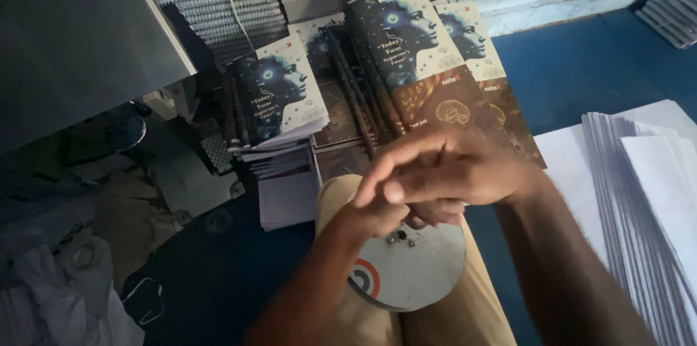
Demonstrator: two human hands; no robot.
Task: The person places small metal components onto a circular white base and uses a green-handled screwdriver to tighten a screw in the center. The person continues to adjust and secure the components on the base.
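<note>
Resting on the person's lap, the round metal disc [414, 273] lies just below the left hand [377, 212] and right hand [454, 168], clasped loosely together and gripping nothing visible, and should be steadied level, clear of the stacked notebooks [406, 63] ahead.

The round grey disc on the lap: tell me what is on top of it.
Both hands, the left hand under the right hand, overlap above the disc and cover its upper edge. Small screws show near its middle; a red and blue ring mark shows at its lower left.
</note>
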